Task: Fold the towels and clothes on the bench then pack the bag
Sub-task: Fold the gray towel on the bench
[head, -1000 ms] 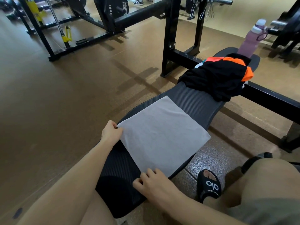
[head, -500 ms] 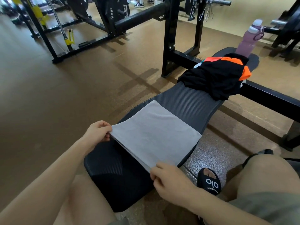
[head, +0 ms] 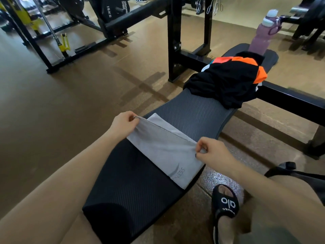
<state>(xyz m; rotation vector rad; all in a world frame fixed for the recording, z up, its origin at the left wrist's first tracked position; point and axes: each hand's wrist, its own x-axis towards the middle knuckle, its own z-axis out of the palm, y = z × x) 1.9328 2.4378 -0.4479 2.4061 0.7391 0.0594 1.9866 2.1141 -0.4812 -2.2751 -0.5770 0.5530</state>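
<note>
Since the earlier frame, the near edge of the grey towel (head: 168, 152) has been lifted off the bench (head: 198, 117) and carried forward over the rest. Its raised edge is stretched across the bench's width, pinched at one corner by the left hand (head: 123, 124) and at the other by the right hand (head: 212, 152). The lower layer is laid flat on the ribbed black pad. Farther along, a black and orange garment (head: 226, 85) is heaped, with a pink bottle (head: 262, 34) beyond. Brown gym flooring (head: 52, 106) and black racks (head: 174, 36) are seen around.
</note>
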